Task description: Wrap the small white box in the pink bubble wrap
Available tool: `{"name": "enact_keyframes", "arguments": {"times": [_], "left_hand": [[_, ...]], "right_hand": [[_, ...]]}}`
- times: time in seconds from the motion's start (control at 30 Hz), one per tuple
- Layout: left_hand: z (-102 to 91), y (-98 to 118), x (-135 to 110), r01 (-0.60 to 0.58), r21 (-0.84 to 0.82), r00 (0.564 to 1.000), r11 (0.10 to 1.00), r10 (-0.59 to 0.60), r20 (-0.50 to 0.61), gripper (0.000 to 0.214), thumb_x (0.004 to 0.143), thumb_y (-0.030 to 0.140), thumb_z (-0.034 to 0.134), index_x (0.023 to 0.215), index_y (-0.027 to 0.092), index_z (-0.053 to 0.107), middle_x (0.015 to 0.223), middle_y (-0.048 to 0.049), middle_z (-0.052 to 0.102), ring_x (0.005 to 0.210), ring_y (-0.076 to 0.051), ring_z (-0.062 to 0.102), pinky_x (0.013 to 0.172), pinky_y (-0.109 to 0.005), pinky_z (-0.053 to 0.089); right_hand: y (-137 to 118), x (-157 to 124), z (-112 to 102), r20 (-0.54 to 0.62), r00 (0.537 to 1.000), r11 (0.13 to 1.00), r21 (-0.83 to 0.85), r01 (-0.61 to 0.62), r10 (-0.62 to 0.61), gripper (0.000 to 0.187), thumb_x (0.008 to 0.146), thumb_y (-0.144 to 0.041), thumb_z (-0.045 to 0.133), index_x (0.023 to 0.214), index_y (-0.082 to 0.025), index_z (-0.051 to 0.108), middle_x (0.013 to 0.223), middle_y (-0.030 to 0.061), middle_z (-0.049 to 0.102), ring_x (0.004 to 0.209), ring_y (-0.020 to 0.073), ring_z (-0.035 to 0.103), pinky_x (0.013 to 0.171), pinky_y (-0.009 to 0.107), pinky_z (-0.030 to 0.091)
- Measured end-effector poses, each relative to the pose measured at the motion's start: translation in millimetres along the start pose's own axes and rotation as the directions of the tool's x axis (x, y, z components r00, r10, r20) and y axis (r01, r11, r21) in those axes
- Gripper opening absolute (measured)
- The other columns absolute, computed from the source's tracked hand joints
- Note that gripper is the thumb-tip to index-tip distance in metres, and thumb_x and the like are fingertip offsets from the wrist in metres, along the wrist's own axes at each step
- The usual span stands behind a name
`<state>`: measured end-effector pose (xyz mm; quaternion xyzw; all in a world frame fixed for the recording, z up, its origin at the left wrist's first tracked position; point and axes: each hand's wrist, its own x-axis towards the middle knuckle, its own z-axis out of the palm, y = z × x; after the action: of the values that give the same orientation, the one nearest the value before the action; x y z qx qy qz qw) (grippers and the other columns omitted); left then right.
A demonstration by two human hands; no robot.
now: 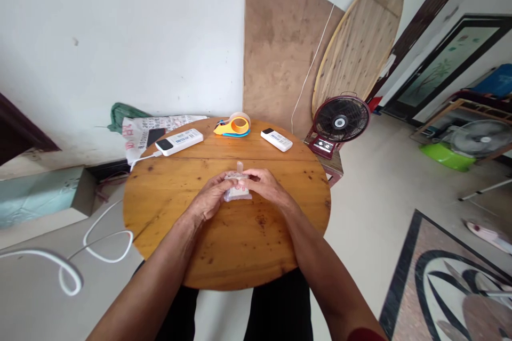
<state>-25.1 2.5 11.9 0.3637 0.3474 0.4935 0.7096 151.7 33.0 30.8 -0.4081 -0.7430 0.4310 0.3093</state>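
Both my hands meet over the middle of a round wooden table (224, 256). My left hand (210, 198) and my right hand (262, 185) pinch a small clear plastic packet (237, 188) with red print between their fingertips. A small translucent piece sticks up from the packet's top. The packet's lower edge rests on or just above the tabletop; I cannot tell which.
At the table's far side lie a white remote (179, 141) with a cable, a yellow tape dispenser (233, 126) and a second white remote (276, 139). A red fan (340, 119) stands on the floor to the right. White cable (100, 240) loops on the floor at the left.
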Motion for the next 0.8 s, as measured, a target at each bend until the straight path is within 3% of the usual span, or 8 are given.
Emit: {"name": "enact_keyframes", "arguments": {"times": [0.23,0.6,0.8], "left_hand": [[1.3,1.2,0.7,-0.031,0.023,0.999,0.999,0.032,-0.019,0.037,0.06,0.028,0.08,0.093,0.015,0.07,0.085,-0.004,0.073,0.073,-0.016,0.065,0.073,-0.027,0.049],[-2.4,-1.6,1.1,0.013,-0.034,1.0,0.999,-0.012,0.026,0.034,0.063,0.021,0.078,0.095,0.016,0.069,0.083,-0.002,0.071,0.071,-0.014,0.064,0.071,-0.025,0.049],[-0.8,0.1,0.4,-0.004,-0.037,0.998,0.999,0.006,0.056,0.035,0.064,0.021,0.077,0.097,0.015,0.07,0.087,-0.0048,0.072,0.073,-0.015,0.065,0.071,-0.026,0.05]], "right_hand": [[2.3,0.0,0.8,-0.02,0.999,0.998,-0.043,0.046,-0.047,0.037,0.082,-0.044,0.062,0.103,-0.015,0.072,0.09,0.0028,0.07,0.081,0.0164,0.061,0.073,0.025,0.044],[-2.7,-3.5,0.7,0.01,0.995,0.988,-0.12,0.099,-0.099,0.031,0.085,-0.042,0.06,0.095,-0.016,0.074,0.085,0.0011,0.068,0.074,0.0128,0.056,0.066,0.022,0.039],[0.6,-1.9,2.9,-0.012,0.997,0.993,-0.09,0.081,-0.082,0.036,0.084,-0.042,0.061,0.107,-0.016,0.07,0.096,0.0033,0.069,0.081,0.015,0.059,0.071,0.024,0.043]]}}
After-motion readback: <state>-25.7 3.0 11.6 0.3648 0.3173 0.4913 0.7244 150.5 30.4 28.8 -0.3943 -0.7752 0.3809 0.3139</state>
